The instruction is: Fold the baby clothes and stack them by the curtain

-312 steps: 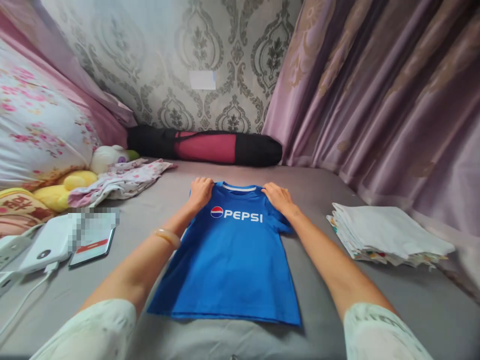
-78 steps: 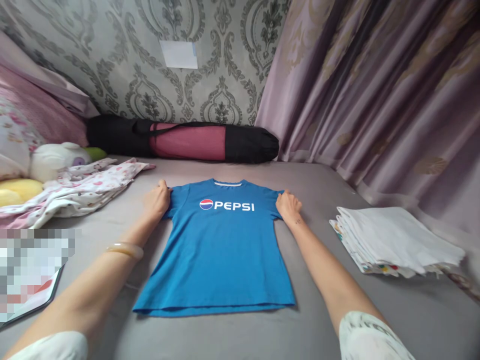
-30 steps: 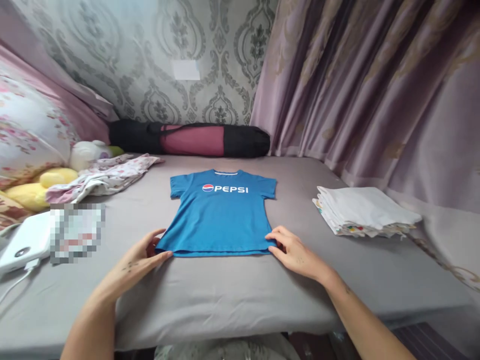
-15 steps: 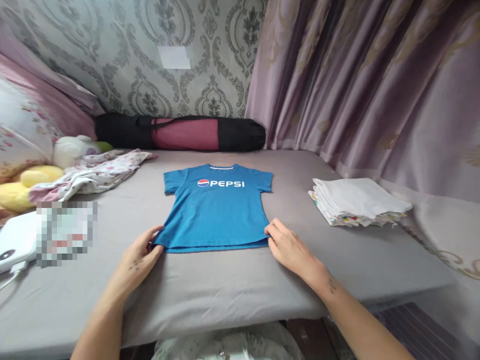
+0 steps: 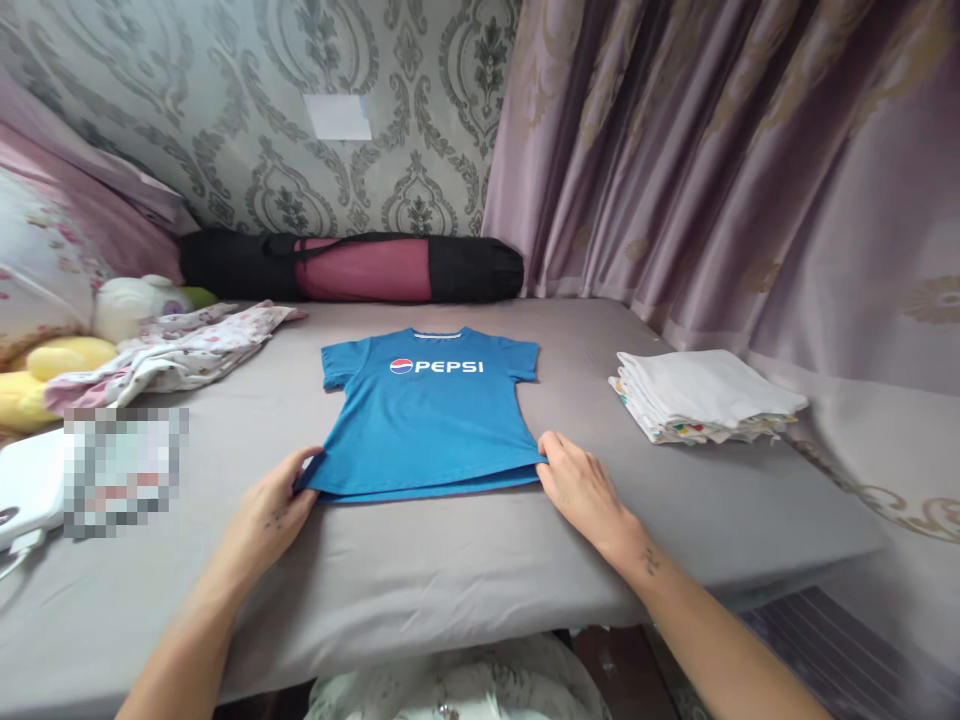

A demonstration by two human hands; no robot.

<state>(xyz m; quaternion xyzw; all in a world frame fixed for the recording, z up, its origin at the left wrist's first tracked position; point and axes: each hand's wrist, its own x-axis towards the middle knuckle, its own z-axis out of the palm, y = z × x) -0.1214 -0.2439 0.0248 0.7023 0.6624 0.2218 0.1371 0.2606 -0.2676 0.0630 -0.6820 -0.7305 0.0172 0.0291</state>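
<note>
A blue T-shirt point(image 5: 431, 425) with a white PEPSI print lies spread face up, its neck pointing away from me. My left hand point(image 5: 281, 500) pinches the lower left corner of its hem, thumb and fingers closed on the cloth. At the lower right corner, my right hand point(image 5: 577, 485) grips the hem between thumb and fingers. The front layer of the hem is lifted slightly on the right, with the back layer showing beneath it. Both sleeves lie flat out to the sides.
Folded white cloths point(image 5: 705, 395) are stacked at the right. At the left lie a patterned garment point(image 5: 202, 350), a yellow plush toy point(image 5: 52, 375) and a white device point(image 5: 34, 480) with a cable. A long black and maroon bag point(image 5: 364, 268) rests along the wall on the grey sheet point(image 5: 465, 570).
The right side of the shirt's front hem has risen a little in my right hand. My left hand still holds its corner. The whole view has shifted slightly.
</note>
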